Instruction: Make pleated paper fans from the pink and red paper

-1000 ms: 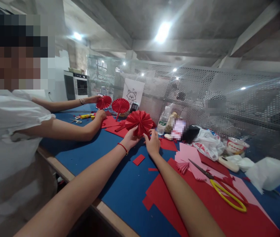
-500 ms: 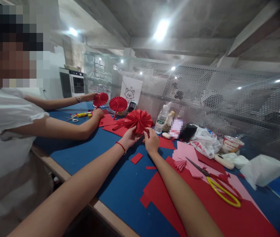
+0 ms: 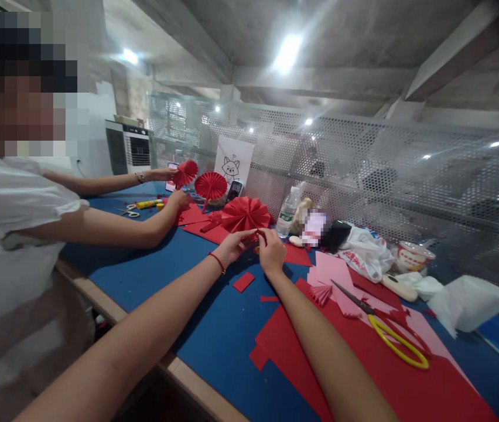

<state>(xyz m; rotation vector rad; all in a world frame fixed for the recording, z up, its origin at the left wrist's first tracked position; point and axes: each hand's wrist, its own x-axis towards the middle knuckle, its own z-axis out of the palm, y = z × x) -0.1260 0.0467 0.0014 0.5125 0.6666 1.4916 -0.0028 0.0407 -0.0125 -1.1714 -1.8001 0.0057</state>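
Both my hands reach out over a blue table (image 3: pixel 214 328) and pinch the lower edge of a round pleated red paper fan (image 3: pixel 245 214). My left hand (image 3: pixel 233 245), with a red cord at the wrist, grips the fan's bottom left. My right hand (image 3: pixel 270 249) grips its bottom right, fingers curled. A small red paper scrap (image 3: pixel 243 282) lies on the table just below my hands.
A person in white at the left holds another red fan (image 3: pixel 184 173); a third fan (image 3: pixel 210 186) stands behind. Red sheets (image 3: pixel 364 375), pink paper (image 3: pixel 332 275), yellow-handled scissors (image 3: pixel 390 334), a water bottle (image 3: pixel 285 215), bags and a mesh screen (image 3: pixel 364 170) fill the right and back.
The fan in my hands has tilted flatter and lower. The other person has raised and turned their fan slightly.
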